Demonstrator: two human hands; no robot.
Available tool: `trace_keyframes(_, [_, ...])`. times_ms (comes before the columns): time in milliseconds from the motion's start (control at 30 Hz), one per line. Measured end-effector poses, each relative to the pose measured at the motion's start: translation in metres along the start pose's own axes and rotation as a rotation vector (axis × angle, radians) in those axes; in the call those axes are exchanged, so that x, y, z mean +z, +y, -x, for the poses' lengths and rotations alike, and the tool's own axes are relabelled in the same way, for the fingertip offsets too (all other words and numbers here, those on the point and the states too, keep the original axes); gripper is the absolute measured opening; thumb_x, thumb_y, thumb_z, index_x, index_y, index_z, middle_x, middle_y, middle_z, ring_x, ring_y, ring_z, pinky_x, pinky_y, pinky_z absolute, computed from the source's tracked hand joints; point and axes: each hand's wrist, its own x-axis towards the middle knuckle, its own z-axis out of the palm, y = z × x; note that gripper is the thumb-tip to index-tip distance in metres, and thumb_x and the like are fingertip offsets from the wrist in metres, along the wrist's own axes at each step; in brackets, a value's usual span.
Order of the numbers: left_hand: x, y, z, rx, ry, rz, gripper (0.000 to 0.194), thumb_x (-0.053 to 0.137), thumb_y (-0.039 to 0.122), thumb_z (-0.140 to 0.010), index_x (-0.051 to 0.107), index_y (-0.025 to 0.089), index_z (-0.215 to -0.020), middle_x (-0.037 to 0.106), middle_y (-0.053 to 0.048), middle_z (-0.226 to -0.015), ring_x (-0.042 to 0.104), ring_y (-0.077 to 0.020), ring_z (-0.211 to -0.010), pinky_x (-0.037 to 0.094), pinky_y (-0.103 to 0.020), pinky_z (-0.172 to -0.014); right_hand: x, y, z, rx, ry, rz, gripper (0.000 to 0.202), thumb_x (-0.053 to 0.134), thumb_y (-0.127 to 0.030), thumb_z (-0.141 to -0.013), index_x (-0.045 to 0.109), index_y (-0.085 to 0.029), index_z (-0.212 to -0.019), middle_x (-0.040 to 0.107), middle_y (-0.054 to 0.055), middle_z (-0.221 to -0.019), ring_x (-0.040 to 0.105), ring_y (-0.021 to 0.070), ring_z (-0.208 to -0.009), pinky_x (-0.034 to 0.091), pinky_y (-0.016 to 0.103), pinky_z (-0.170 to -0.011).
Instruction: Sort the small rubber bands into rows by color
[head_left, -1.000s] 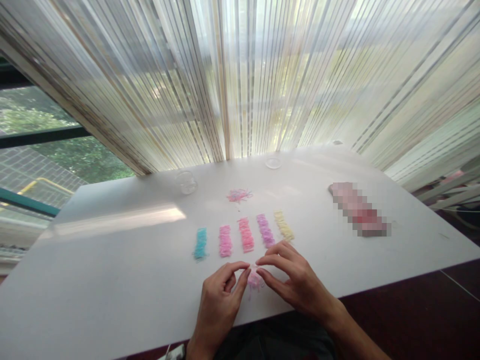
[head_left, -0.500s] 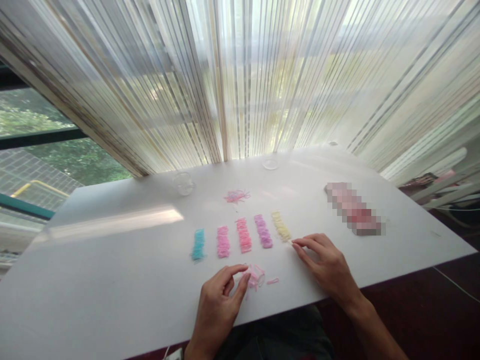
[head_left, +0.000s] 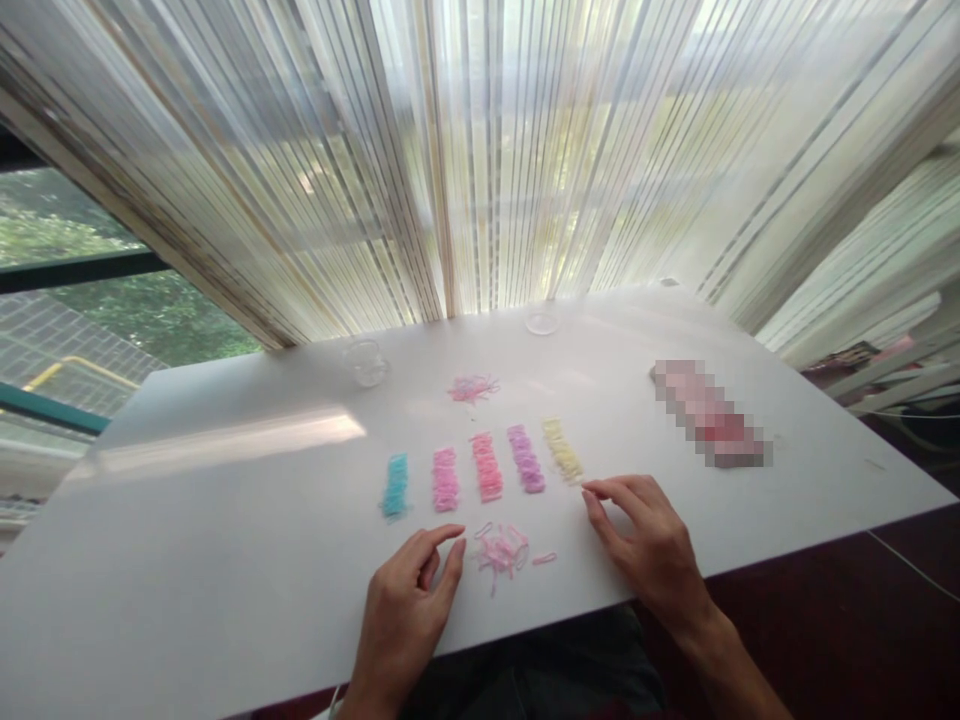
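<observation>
Small thin elastic hair bands lie sorted by colour in rows on a white table. The rows run from a teal row [head_left: 395, 486] through a pink row [head_left: 445, 480], a coral row [head_left: 487, 467] and a purple row [head_left: 526, 460] to a pale yellow row [head_left: 562, 452]. At the yellow row's near end, my right hand [head_left: 649, 535] has thumb and forefinger pinched; what is between them is too small to make out. My left hand [head_left: 412, 600] rests left of a loose pile of pale pink bands [head_left: 502, 550], its thumb and forefinger slightly apart, holding nothing visible.
Behind the rows is a small mixed heap of pink and lilac bands [head_left: 474, 388]. A clear round container [head_left: 367, 363] and a clear lid-like disc [head_left: 542, 321] stand near the curtain [head_left: 480, 200]. On the right lies a blurred-out pinkish object [head_left: 709, 415].
My left hand has drawn back to the left from the pale pink pile, uncovering more of it. My right hand stays by the yellow row's near end, hardly moved.
</observation>
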Motion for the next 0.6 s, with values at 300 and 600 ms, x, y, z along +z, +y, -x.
trace_keyframes(300, [0.002,0.003,0.001,0.132,-0.082,-0.204,0.028,0.051,0.029,-0.101,0.073,0.024,-0.117,0.073,-0.005,-0.106,0.074,-0.0157,-0.078,0.058,-0.023,-0.065,0.019,-0.040,0.011,-0.054,-0.413,-0.203,0.016,0.061,-0.016,-0.098,0.068,-0.022,-0.111,0.068,0.006,-0.095,0.064,0.0239,-0.089,0.060,0.042,-0.078])
trace_keyframes(600, [0.019,0.017,0.000,0.223,-0.127,-0.210,0.029,0.046,0.024,-0.102,0.072,0.025,-0.115,0.071,-0.004,-0.098,0.073,-0.0145,-0.071,0.057,-0.021,-0.062,0.024,-0.041,0.010,-0.038,-0.386,-0.208,0.011,0.062,-0.014,-0.098,0.068,-0.023,-0.100,0.069,0.004,-0.089,0.065,0.0223,-0.084,0.059,0.038,-0.075])
